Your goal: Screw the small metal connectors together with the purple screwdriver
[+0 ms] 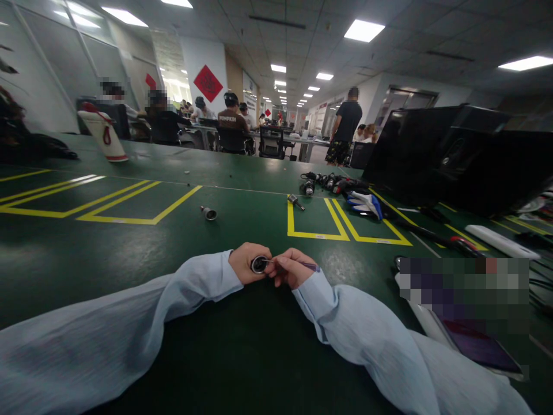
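Observation:
My left hand (246, 260) is closed around a round metal connector (258, 264), its dark open end and bright rim turned towards me. Pinched in my right hand (292, 270) is a thin screwdriver (311, 267); its purple handle sticks out behind the fingers. The slim shaft reaches to the connector's open end, and I cannot tell how deep the tip goes. Both hands are close together above the green table (181, 242). A second metal connector piece (209, 213) lies beyond my left hand. Another metal piece (296, 202) with a narrow stem rests at the yellow-taped outline.
Several cabled connectors (328, 183) are heaped at the back right, beside a blue-and-white glove (365, 204). A phone (484, 349) lies to the right, near dark monitors (432, 144). A white cup (103, 135) stands far left. People sit and stand beyond the table.

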`<move>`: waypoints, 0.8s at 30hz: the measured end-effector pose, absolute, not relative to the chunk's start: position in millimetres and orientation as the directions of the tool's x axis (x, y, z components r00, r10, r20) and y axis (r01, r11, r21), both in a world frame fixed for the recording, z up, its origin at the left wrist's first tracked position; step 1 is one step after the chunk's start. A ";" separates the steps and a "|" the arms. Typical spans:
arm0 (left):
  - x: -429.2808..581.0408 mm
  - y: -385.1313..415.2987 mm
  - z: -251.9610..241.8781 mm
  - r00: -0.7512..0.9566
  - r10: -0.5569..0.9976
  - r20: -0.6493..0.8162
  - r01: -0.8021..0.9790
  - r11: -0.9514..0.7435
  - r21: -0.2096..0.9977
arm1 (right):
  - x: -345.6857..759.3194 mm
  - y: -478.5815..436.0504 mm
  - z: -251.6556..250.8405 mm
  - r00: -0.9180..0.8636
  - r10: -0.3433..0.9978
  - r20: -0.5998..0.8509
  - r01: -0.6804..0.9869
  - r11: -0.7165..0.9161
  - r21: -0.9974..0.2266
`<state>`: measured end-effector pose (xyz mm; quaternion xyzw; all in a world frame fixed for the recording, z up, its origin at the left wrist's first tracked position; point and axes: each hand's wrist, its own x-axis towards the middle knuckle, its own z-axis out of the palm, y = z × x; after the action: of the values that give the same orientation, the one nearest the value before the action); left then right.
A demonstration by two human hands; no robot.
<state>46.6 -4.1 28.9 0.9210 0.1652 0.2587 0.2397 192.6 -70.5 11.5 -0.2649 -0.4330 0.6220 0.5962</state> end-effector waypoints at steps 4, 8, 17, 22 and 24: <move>45.8 -4.8 29.5 0.798 0.434 0.418 0.159 -0.821 0.549 | 194.9 -69.9 13.8 -0.173 0.968 0.182 -0.550 0.059 -0.833; 45.3 -4.0 27.9 0.778 0.450 0.439 0.166 -0.821 0.546 | 194.5 -70.0 12.2 -0.136 0.970 0.202 -0.544 0.097 -0.834; 45.7 -3.1 26.6 0.808 0.415 0.419 0.169 -0.844 0.509 | 193.6 -69.7 9.9 -0.176 0.965 0.192 -0.476 0.087 -0.875; 46.3 -3.9 26.0 0.794 0.442 0.418 0.176 -0.824 0.538 | 197.1 -69.6 12.9 -0.214 0.955 0.206 -0.531 0.063 -0.845; 46.7 -4.0 25.2 0.784 0.459 0.418 0.184 -0.815 0.550 | 197.8 -70.0 13.4 -0.198 0.957 0.211 -0.532 0.076 -0.844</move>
<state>46.7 -4.0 25.2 0.9113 0.1764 0.2774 0.2479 197.8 -70.0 13.4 -0.2409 -0.4416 0.6358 0.5855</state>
